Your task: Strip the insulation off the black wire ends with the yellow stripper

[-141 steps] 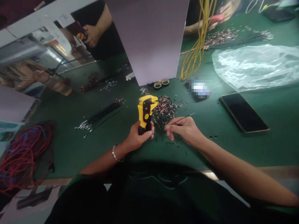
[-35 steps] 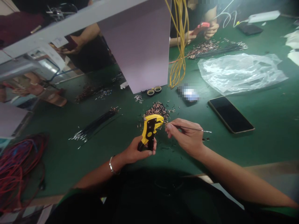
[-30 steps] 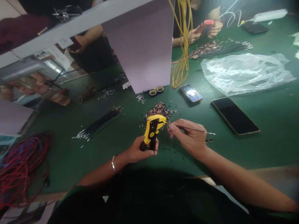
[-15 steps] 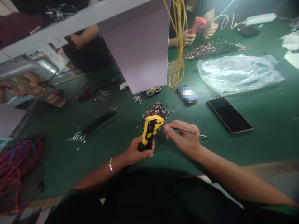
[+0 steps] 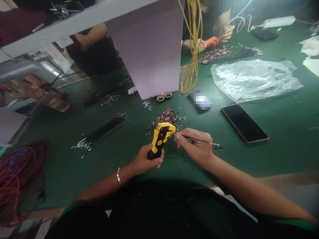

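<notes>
My left hand point(image 5: 149, 158) is wrapped round the black handles of a yellow and black wire stripper point(image 5: 161, 136), its head tilted up and to the right. Between thumb and fingers my right hand point(image 5: 196, 144) pinches a thin black wire point(image 5: 210, 143). One end of that wire meets the stripper's jaws; the other, with a bright tip, sticks out to the right past the hand. Behind the tool lies a heap of copper and black wire scraps point(image 5: 167, 116). To the left rests a bundle of black wires point(image 5: 102, 132) with silvery ends.
A phone point(image 5: 245, 122) and a clear plastic bag point(image 5: 251, 79) lie to the right. Two tape rolls point(image 5: 164, 97) sit below a pale panel point(image 5: 152, 53). Yellow cables point(image 5: 190, 49) hang beside it. Red cables point(image 5: 20, 182) are heaped left. Across the table, a co-worker's hand point(image 5: 226, 34) shows.
My hands, the wire stripper and the wire stay nearly where they were. Across the table, the co-worker's red tool has tipped down lower. The view has shifted slightly.
</notes>
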`<state>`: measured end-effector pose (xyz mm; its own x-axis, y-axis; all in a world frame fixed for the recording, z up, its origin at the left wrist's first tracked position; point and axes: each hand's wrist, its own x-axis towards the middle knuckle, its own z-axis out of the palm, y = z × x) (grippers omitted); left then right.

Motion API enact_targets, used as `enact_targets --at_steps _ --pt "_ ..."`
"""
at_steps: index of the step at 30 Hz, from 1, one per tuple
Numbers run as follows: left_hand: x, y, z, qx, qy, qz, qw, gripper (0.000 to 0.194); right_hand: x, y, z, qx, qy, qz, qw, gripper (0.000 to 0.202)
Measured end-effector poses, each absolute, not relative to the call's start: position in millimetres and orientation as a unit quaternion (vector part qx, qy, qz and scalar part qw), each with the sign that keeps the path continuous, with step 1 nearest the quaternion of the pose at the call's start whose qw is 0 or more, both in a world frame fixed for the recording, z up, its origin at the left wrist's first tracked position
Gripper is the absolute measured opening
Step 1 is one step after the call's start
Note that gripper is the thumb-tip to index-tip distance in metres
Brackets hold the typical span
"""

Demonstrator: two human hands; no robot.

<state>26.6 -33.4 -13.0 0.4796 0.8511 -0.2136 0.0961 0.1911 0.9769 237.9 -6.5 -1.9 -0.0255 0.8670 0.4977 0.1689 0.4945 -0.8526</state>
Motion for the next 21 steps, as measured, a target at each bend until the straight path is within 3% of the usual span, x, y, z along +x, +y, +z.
enact_targets --at_steps 14,21 --pt "26.9 -37.8 -17.4 0.550 0.467 0.311 0.619 0.026 236.7 -5.3 -4.4 -0.398 -0.643 0.326 0.567 0.024" --pt "29.6 -35.3 -18.2 0.518 0.409 0.333 0.673 0.029 237.1 -4.7 0.8 -0.428 -0.593 0.383 0.564 0.021"
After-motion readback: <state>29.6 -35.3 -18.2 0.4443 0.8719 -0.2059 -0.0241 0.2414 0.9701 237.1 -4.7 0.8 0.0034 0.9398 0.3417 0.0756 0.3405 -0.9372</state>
